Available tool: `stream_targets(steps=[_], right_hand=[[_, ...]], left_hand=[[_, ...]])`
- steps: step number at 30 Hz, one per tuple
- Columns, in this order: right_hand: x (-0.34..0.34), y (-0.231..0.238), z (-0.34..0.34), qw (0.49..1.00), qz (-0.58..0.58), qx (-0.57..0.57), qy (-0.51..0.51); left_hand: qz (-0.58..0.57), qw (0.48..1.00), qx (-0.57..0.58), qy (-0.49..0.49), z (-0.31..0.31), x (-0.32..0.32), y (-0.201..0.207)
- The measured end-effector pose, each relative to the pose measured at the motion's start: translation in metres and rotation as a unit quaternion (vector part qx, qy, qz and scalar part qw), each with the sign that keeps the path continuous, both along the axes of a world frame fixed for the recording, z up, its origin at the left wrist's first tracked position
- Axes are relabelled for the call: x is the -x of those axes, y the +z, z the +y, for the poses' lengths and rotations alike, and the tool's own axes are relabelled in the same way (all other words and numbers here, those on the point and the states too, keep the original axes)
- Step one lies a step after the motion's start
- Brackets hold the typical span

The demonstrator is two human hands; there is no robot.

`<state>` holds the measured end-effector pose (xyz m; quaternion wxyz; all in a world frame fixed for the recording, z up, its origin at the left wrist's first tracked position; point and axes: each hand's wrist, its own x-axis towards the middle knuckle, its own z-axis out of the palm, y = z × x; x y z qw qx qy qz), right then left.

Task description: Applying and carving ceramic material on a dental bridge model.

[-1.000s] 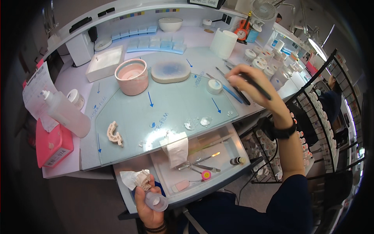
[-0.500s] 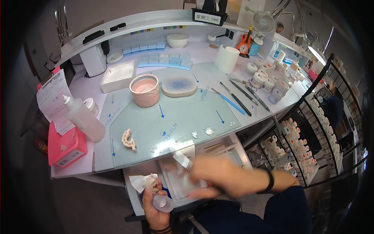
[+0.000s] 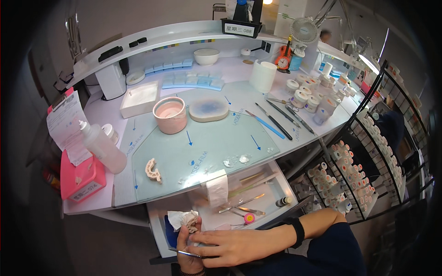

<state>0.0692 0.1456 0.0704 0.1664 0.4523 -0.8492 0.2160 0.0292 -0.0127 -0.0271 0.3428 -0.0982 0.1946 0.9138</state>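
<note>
Over the open drawer [image 3: 271, 202], my left hand [image 3: 188, 260] closes round a crumpled white tissue [image 3: 183, 221]. My right hand [image 3: 230, 246] lies across it, fingers bent round a thin metal tool [image 3: 185, 252] that points left past the left palm. Behind the right fingers a pale patch shows; whether it is the clear plastic cup seen earlier I cannot tell. Beyond the hands, on the glass sheet [image 3: 207, 149], rests a beige horseshoe-shaped dental piece [image 3: 153, 171]. Small white crumbs [image 3: 243, 159] lie near the sheet's front edge.
Metal tools, a pink round-headed item [image 3: 249, 218] and a small dark bottle [image 3: 283, 201] lie in the drawer. A folded tissue [image 3: 217, 189] hangs over its edge. Pink pot [image 3: 170, 122], oval pad [image 3: 208, 110], squeeze bottle [image 3: 103, 148], pink box [image 3: 84, 177], brushes [image 3: 275, 122] and several jars surround the sheet.
My right hand has swung left and down from above the drawer to my left hand. The clear cup in the left hand has gone from plain sight behind the right fingers.
</note>
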Motion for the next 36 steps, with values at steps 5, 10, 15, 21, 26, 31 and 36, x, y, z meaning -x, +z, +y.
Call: stream_targets(steps=[5, 10, 15, 21, 26, 31, 36], right_hand=[[-0.005, -0.002, -0.002, 0.998, -0.021, -0.037, -0.042], [-0.004, 0.017, 0.001, 0.999, -0.045, 0.021, -0.004], [0.004, 0.008, -0.001, 0.997, -0.006, 0.044, 0.063], [0.002, 0.002, 0.001, 0.997, 0.039, 0.059, -0.005], [-0.001, 0.010, 0.008, 0.991, 0.083, 0.068, -0.075], [-0.005, -0.002, 0.007, 0.992, 0.024, 0.030, -0.119], [0.007, -0.016, 0.003, 0.975, 0.170, 0.132, -0.050]], left_hand=[[-0.046, 0.999, -0.009, -0.018, 0.005, 0.000, 0.004], [-0.071, 0.994, -0.069, -0.043, 0.000, -0.001, 0.018], [-0.188, 0.954, -0.199, -0.121, -0.004, 0.006, 0.010], [-0.114, 0.983, -0.107, -0.097, -0.013, 0.016, -0.037], [-0.093, 0.994, -0.044, -0.045, -0.002, 0.007, -0.026], [0.090, 0.982, 0.157, -0.047, 0.016, 0.009, 0.023], [-0.293, 0.886, -0.335, -0.130, -0.014, 0.035, -0.052]])
